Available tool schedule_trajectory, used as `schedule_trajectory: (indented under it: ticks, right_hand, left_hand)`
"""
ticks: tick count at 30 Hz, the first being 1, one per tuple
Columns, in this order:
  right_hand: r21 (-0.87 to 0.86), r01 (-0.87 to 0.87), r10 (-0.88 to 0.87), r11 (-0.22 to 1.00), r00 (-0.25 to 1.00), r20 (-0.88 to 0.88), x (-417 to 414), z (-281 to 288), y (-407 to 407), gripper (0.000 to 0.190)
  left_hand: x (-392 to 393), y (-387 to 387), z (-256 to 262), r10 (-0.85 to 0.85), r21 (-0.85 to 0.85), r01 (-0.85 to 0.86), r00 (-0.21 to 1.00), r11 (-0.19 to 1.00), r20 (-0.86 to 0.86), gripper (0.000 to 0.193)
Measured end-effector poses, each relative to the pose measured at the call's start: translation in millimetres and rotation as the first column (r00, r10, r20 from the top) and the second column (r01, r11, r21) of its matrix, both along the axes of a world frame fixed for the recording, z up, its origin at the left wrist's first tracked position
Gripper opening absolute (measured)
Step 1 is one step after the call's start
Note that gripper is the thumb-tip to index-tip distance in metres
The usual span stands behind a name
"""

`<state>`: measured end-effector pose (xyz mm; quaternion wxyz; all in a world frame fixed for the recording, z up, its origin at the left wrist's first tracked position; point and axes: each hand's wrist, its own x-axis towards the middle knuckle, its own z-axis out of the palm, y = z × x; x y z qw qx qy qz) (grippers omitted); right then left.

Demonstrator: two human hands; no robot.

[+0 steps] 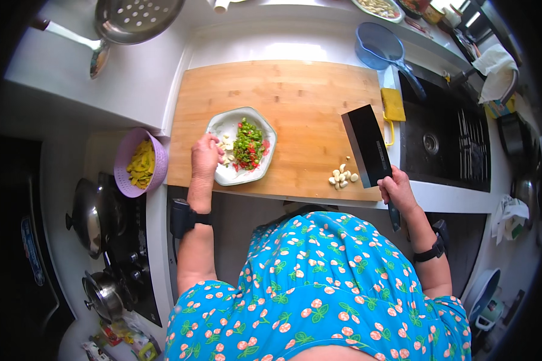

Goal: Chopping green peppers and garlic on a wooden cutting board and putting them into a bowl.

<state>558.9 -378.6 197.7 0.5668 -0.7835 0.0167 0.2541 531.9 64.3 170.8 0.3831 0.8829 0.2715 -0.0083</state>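
My left hand [206, 155] reaches over the left rim of a white hexagonal dish [228, 177]. Its fingers are at some pale garlic pieces [228, 143] in the dish; whether they grip any I cannot tell. Beside the garlic lies a heap of chopped green and red peppers [248, 145]. My right hand [395, 187] grips the handle of a black-bladed cleaver [366, 146], its blade raised at the right end of a bamboo cutting board [298, 104]. Several peeled garlic cloves [342, 177] sit on the board just left of the blade.
A lilac basket [122, 169] of yellow slices [142, 164] stands left of the board, near a stove [142, 270] with lidded pans. To the right are a black sink [433, 167], a yellow cloth [393, 104] and a blue plastic dipper [377, 45]. A perforated skimmer [137, 20] is at upper left.
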Motion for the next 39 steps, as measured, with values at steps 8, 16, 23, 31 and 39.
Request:
schedule_trajectory:
  ticks: [8,16,23,31,39]
  right_hand:
    - [-0.280,0.042,0.045,0.959,0.953,0.299,4,-13,-10,0.010]
    - [-0.534,0.055,0.171,0.844,0.916,0.364,-4,-35,-6,0.015]
    - [-0.596,0.061,0.219,0.801,0.896,0.385,-8,-33,-6,0.014]
    - [-0.622,0.030,0.252,0.783,0.898,0.361,-7,-30,-5,0.014]
    - [-0.639,-0.045,0.335,0.768,0.878,0.341,-8,-26,-1,0.015]
  left_hand:
    - [6,-35,-5,-0.096,-0.137,0.126,0.973,0.983,0.209,0.009]
    - [24,-179,-28,-0.536,0.066,0.548,0.776,0.834,0.333,0.006]
    - [32,-236,-30,-0.580,0.124,0.574,0.815,0.809,0.013,0.018]
    - [47,-245,-42,-0.555,0.283,0.536,0.832,0.795,-0.017,0.018]
    - [96,-236,-55,-0.346,0.092,0.337,0.931,0.937,0.120,0.015]
